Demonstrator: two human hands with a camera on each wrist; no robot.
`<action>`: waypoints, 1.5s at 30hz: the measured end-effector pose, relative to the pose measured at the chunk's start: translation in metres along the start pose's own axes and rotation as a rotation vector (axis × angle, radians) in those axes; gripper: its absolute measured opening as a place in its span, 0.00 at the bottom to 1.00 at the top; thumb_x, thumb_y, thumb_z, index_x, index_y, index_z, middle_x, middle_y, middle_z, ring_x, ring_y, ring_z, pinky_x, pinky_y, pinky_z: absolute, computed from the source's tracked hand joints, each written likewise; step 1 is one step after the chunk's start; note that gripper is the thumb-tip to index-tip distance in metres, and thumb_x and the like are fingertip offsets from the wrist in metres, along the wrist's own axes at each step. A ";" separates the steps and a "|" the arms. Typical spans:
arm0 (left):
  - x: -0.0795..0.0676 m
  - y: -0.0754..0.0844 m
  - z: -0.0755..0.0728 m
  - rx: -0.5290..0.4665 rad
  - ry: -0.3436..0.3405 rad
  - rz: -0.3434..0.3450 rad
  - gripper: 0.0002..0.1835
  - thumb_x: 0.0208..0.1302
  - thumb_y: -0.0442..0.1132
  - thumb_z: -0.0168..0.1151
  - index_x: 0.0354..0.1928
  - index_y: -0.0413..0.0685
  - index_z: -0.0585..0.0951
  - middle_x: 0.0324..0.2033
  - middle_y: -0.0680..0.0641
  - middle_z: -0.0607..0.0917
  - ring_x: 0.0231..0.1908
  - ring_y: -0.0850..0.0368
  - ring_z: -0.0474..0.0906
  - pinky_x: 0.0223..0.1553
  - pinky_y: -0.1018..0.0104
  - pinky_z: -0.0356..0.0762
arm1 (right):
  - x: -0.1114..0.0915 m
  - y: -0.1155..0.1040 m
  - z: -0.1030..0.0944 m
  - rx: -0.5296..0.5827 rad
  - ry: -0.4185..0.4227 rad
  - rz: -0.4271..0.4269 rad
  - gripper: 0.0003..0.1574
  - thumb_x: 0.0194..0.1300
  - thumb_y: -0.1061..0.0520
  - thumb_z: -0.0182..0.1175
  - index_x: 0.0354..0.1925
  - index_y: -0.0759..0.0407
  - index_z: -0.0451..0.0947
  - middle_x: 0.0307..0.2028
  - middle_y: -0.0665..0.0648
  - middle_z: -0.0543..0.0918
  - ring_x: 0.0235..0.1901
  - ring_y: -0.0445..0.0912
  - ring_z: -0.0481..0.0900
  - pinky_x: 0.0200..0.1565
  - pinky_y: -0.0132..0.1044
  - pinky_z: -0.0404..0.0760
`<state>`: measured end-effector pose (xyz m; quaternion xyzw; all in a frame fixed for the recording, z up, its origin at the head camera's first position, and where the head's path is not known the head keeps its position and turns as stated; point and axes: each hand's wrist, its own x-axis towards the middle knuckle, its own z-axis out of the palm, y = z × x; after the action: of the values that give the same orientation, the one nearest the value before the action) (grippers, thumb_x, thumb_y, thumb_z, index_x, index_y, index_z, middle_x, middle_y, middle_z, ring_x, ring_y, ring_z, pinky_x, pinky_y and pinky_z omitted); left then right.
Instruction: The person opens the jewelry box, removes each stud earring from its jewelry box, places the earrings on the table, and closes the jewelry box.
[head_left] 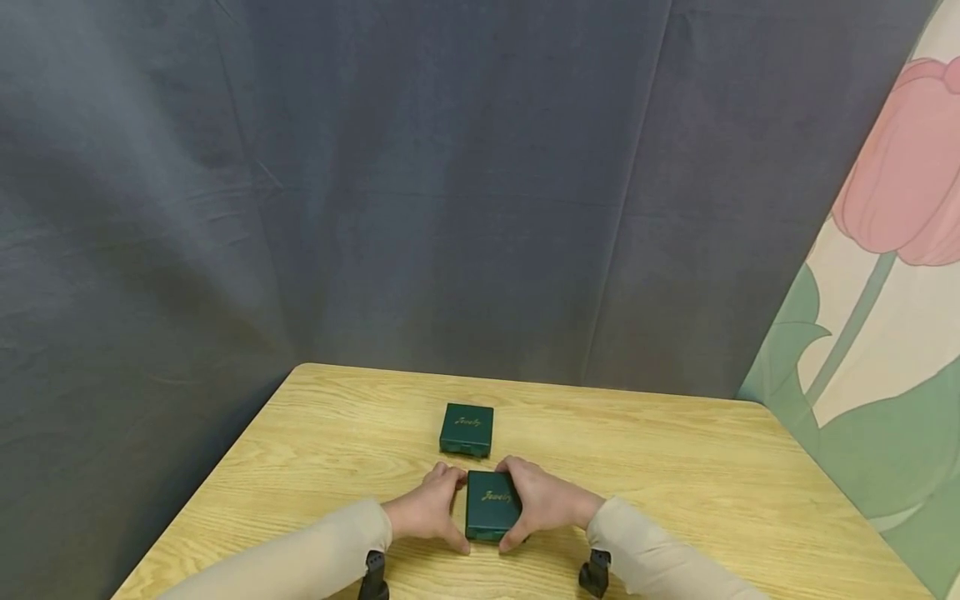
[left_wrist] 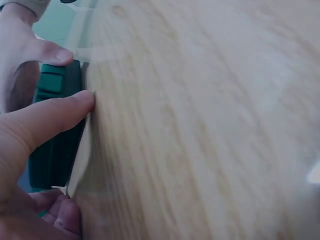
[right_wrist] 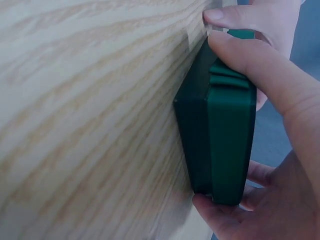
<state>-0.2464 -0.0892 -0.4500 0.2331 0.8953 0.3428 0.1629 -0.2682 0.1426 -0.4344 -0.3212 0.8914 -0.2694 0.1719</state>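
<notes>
A dark green jewelry box (head_left: 491, 504) with gold script on its lid rests on the table between both hands. My right hand (head_left: 546, 500) holds it from the right, thumb at the front near the clasp and fingers at the back; in the right wrist view that thumb (right_wrist: 250, 57) lies over the box (right_wrist: 230, 140). My left hand (head_left: 431, 507) curves beside the left side, with a gap between palm and box. Its thumb (left_wrist: 55, 115) is extended near the front corner, and whether its tips touch is hard to see. Another green jewelry box (head_left: 467, 429) sits just behind, closed.
The light wood table (head_left: 637, 450) has its far edge against a dark grey curtain (head_left: 450, 208). At the right hangs a cloth with a pink tulip (head_left: 903, 167). Black straps with a small device (head_left: 596, 573) are on both wrists.
</notes>
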 end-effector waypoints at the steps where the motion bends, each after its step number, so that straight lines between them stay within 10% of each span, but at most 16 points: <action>1: 0.000 0.000 0.001 -0.011 0.001 0.001 0.49 0.39 0.45 0.82 0.63 0.37 0.66 0.49 0.45 0.67 0.52 0.50 0.66 0.57 0.55 0.68 | 0.000 0.000 0.000 0.001 -0.001 -0.001 0.55 0.42 0.39 0.78 0.60 0.57 0.62 0.48 0.50 0.71 0.45 0.41 0.70 0.47 0.38 0.73; 19: 0.007 -0.005 0.001 -0.081 -0.005 -0.029 0.40 0.40 0.40 0.82 0.55 0.44 0.69 0.43 0.49 0.67 0.44 0.54 0.62 0.51 0.56 0.66 | 0.000 -0.005 -0.002 -0.007 -0.041 0.038 0.56 0.43 0.39 0.77 0.62 0.56 0.60 0.50 0.50 0.70 0.47 0.43 0.68 0.49 0.41 0.72; 29: 0.009 -0.005 0.001 -0.027 -0.007 -0.029 0.40 0.41 0.42 0.81 0.56 0.42 0.69 0.43 0.49 0.69 0.44 0.54 0.65 0.51 0.56 0.68 | 0.002 -0.029 -0.012 -0.142 -0.096 -0.018 0.62 0.47 0.36 0.74 0.71 0.50 0.53 0.63 0.55 0.65 0.64 0.56 0.63 0.58 0.54 0.70; 45: 0.009 -0.004 0.000 -0.054 -0.040 -0.048 0.39 0.44 0.42 0.80 0.58 0.44 0.69 0.45 0.49 0.68 0.46 0.54 0.64 0.50 0.56 0.69 | 0.012 -0.046 -0.010 -0.374 -0.171 0.002 0.46 0.43 0.43 0.78 0.61 0.35 0.71 0.57 0.51 0.70 0.51 0.49 0.73 0.42 0.41 0.80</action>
<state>-0.2555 -0.0874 -0.4540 0.2138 0.8877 0.3580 0.1950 -0.2597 0.1085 -0.4004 -0.3682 0.9085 -0.0707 0.1845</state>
